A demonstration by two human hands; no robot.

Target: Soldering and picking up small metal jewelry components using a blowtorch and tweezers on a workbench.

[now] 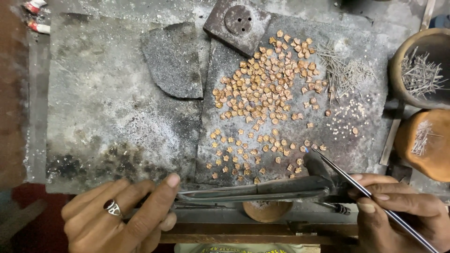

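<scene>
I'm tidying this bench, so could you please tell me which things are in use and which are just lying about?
In use:
- right hand holding thin dark metal rod
- small copper-coloured flower-shaped pieces
- left hand at long dark metal tongs

Lying about:
- pile of thin silver wire pins
- square dark block with round holed disc
- brown round bowl of pins

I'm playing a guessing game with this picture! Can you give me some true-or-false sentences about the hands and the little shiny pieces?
1. The right hand holds a thin rod whose tip is among the small copper-coloured pieces. True.
2. The left hand wears a ring. True.
3. The copper-coloured pieces are stacked inside a bowl. False: they lie spread on a dark slab.
4. The left hand is empty. False: it grips long metal tongs.
5. Thin metal pins lie heaped to the right of the pieces. True.
</scene>
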